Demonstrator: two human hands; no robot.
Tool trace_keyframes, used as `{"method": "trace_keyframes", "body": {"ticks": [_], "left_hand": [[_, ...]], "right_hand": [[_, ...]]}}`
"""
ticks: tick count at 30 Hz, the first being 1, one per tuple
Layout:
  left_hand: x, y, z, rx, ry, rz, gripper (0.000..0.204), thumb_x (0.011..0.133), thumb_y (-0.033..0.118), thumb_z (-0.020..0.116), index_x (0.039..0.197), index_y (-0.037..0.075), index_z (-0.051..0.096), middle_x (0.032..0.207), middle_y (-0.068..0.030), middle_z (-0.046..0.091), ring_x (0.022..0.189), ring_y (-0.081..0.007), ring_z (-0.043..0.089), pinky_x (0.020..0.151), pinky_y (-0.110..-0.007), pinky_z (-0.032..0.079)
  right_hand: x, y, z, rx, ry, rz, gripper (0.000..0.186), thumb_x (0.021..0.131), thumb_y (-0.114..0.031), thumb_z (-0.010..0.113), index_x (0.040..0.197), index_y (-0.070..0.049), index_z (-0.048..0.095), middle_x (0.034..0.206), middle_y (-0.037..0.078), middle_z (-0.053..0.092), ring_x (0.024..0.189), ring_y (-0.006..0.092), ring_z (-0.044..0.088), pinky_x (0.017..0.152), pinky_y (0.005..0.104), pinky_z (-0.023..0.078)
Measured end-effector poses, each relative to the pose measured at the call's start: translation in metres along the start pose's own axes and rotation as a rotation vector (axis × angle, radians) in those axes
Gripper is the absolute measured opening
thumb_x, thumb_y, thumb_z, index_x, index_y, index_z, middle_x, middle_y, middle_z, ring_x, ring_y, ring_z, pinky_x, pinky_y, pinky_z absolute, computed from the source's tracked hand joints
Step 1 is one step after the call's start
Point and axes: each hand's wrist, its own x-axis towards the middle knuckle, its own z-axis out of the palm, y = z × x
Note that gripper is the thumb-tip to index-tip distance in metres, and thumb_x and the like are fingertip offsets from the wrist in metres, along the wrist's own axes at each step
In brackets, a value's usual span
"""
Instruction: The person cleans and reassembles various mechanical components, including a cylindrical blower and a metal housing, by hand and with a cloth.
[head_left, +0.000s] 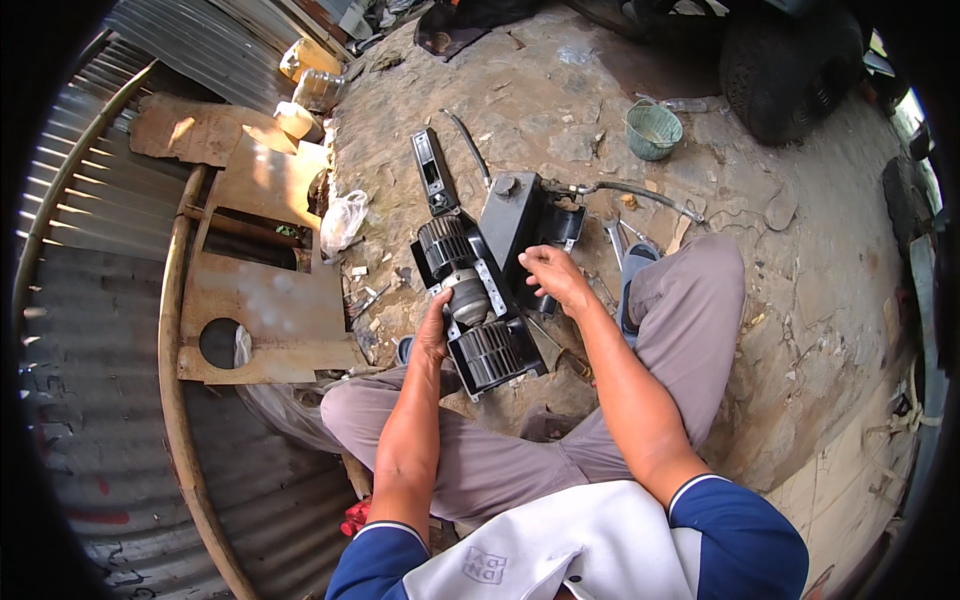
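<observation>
My left hand (pixel 434 328) grips the near left side of a twin-fan blower unit (pixel 468 300), thumb on the motor between two black slotted fan wheels. The unit sits tilted in an open black casing above my lap. To its right, my right hand (pixel 556 278) hovers with the fingers curled and pinched together; whatever they may hold is too small to make out. Just beyond that hand stands a black box with a cap (pixel 507 212). A long black plastic piece (pixel 432 170) lies past the far fan wheel.
A dark hose (pixel 640 188) runs right from the box. Wrenches (pixel 614 240) lie near my right foot. Farther off are a green basket (pixel 653 130) and a tyre (pixel 790 85). Leftward are a cut brown board (pixel 270 290), a plastic bag (pixel 344 220) and corrugated sheets (pixel 100 400).
</observation>
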Motion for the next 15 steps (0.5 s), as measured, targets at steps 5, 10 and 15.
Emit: {"method": "trace_keyframes", "body": {"ticks": [5,10,15], "left_hand": [[0.003,0.001,0.002,-0.003,-0.054,0.005,0.061,0.087,0.046,0.070,0.130,0.006,0.057,0.111,-0.0142,0.070,0.095,-0.0264,0.071,0.087,-0.042,0.059],[-0.004,0.003,0.018,0.064,-0.029,-0.018,0.059,0.088,0.047,0.070,0.128,0.006,0.059,0.110,-0.0136,0.070,0.091,-0.0249,0.071,0.084,-0.040,0.060],[-0.009,0.002,0.021,0.048,-0.012,-0.030,0.058,0.091,0.051,0.065,0.129,0.008,0.057,0.107,-0.0121,0.070,0.087,-0.0239,0.072,0.078,-0.039,0.062]], "right_hand": [[-0.015,0.005,0.021,0.125,-0.210,0.095,0.079,0.087,-0.055,0.072,0.139,0.001,0.051,0.129,0.016,0.061,0.117,0.0240,0.059,0.087,0.0398,0.052],[0.003,0.031,0.029,-0.106,-0.106,-0.081,0.082,0.084,-0.046,0.078,0.139,0.009,0.049,0.131,0.023,0.061,0.122,0.0307,0.058,0.102,0.0387,0.047],[-0.008,0.011,0.037,-0.294,-0.001,-0.365,0.059,0.085,-0.038,0.075,0.130,-0.003,0.062,0.111,0.021,0.067,0.108,0.0336,0.064,0.096,0.0402,0.050]]}}
